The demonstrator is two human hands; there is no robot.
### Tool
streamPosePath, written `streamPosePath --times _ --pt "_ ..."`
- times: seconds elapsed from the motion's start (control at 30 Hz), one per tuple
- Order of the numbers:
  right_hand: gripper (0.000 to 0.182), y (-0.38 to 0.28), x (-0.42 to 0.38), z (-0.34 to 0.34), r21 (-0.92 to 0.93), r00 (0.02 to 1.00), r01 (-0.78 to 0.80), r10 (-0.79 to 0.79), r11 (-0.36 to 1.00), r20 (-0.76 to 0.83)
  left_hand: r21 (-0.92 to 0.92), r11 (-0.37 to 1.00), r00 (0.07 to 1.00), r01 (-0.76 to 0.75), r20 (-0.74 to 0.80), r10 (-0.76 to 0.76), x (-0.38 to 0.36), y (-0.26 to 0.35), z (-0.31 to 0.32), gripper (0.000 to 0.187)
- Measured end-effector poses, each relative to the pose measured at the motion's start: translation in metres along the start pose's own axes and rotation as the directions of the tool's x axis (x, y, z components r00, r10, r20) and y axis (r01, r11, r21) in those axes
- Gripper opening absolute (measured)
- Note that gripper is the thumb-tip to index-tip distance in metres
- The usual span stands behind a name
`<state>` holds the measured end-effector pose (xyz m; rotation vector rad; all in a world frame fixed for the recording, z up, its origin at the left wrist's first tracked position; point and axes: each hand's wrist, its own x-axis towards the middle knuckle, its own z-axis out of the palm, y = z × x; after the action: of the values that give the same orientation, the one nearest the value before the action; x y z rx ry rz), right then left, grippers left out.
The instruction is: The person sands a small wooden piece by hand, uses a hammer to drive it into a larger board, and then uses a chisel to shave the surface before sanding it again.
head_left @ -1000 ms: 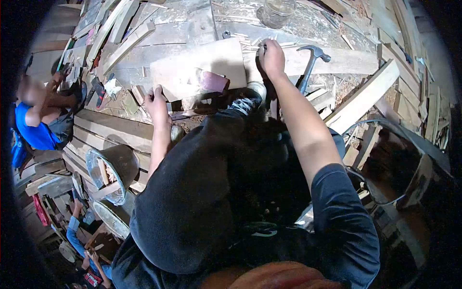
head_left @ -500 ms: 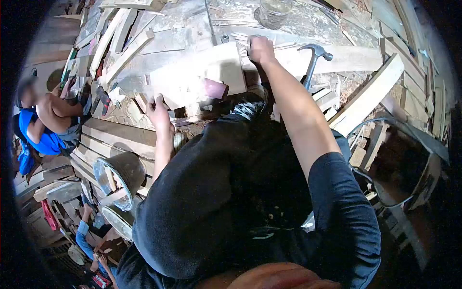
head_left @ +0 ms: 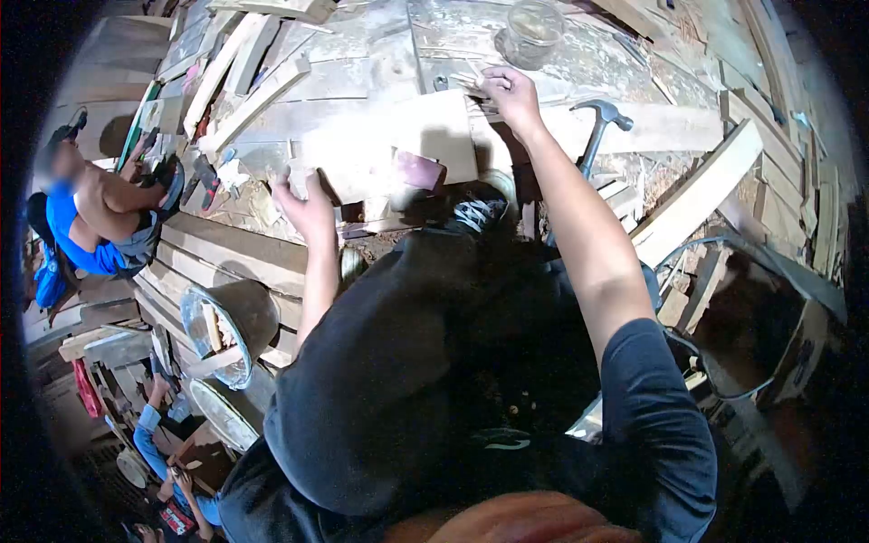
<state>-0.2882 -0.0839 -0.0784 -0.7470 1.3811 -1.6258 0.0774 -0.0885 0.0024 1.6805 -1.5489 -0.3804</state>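
A pale, brightly lit wooden board (head_left: 453, 136) lies in front of me. On its near part rests a pinkish rectangular piece (head_left: 418, 170). My left hand (head_left: 308, 206) is beside the board's left end, thumb and fingers apart, holding nothing. Past the board's far right corner is my right hand (head_left: 512, 98), its fingers bent together at a small bunch of thin, light slivers (head_left: 467, 80). What lies between those fingertips is too small to make out. A claw hammer (head_left: 597, 131) lies to the right of my right forearm.
A clear round tub (head_left: 532, 34) stands beyond my right hand. A thick timber (head_left: 701, 195) slants at the right. Buckets (head_left: 231, 330) holding wood scraps stand at lower left. One person (head_left: 100, 208) crouches at the left; another (head_left: 172, 452) is lower down.
My left hand has come off the board's left edge and its fingers have spread. The right hand has turned, its fingers now bent at the slivers. The view has shifted slightly.
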Motion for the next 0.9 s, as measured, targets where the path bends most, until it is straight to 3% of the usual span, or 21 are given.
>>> streamPosePath --times 0.07,0.17,0.2,0.27,0.37,0.4,0.47,0.53,0.57,0.6,0.67,0.77,0.9 --pt "0.02 -0.025 -0.003 0.018 0.047 0.994 0.071 -0.074 0.996 0.076 -0.11 0.99 0.997 -0.082 -0.009 0.082 -0.001 0.03 -0.001 0.043" --pt "0.022 -0.074 -0.017 0.043 -0.047 0.976 0.146 -0.136 0.988 0.167 -0.259 0.954 0.985 -0.15 0.045 0.167 -0.001 0.06 0.0 0.036" --pt "0.021 -0.086 -0.021 0.049 -0.086 0.975 0.161 -0.145 0.983 0.167 -0.224 0.97 0.988 -0.096 0.095 0.119 -0.002 0.084 -0.006 0.033" --pt "0.02 -0.104 -0.027 0.055 -0.164 0.974 0.189 -0.164 0.968 0.159 -0.336 0.939 0.987 -0.08 0.104 0.121 -0.004 0.086 -0.001 0.03" --pt "0.019 -0.116 -0.037 0.069 -0.175 0.947 0.289 -0.253 0.941 0.2 -0.568 0.82 0.961 0.068 0.258 0.099 -0.004 0.112 -0.011 0.026" --pt "0.019 -0.129 -0.048 0.078 -0.138 0.942 0.274 -0.237 0.952 0.236 -0.439 0.895 0.942 -0.074 0.263 0.207 0.001 0.126 -0.02 0.027" --pt "0.021 -0.165 -0.076 0.095 -0.135 0.937 0.213 -0.163 0.968 0.311 -0.561 0.828 0.918 -0.025 0.314 0.241 0.002 0.152 -0.03 0.027" --pt "0.022 -0.175 -0.088 0.108 -0.106 0.922 0.206 -0.157 0.973 0.355 -0.74 0.638 0.898 0.213 0.406 0.172 0.006 0.171 -0.032 0.028" --pt "0.021 -0.179 -0.094 0.113 -0.147 0.907 0.274 -0.205 0.95 0.368 -0.821 0.521 0.868 0.233 0.418 0.27 0.008 0.165 -0.03 0.028" --pt "0.018 -0.18 -0.099 0.117 -0.114 0.872 0.37 -0.303 0.922 0.384 -0.836 0.481 0.875 0.265 0.418 0.244 0.007 0.169 -0.032 0.03" --pt "0.016 -0.18 -0.1 0.12 -0.068 0.786 0.509 -0.431 0.858 0.443 -0.795 0.562 0.866 0.229 0.43 0.255 0.008 0.171 -0.04 0.028" --pt "0.016 -0.195 -0.114 0.121 0.014 0.83 0.207 -0.184 0.978 0.526 -0.85 0.459 0.871 0.258 0.41 0.27 0.003 0.18 -0.051 0.019" --pt "0.02 -0.187 -0.115 0.123 0.069 0.783 0.318 -0.303 0.946 0.543 -0.868 0.34 0.861 0.362 0.451 0.235 0.003 0.182 -0.055 0.016"
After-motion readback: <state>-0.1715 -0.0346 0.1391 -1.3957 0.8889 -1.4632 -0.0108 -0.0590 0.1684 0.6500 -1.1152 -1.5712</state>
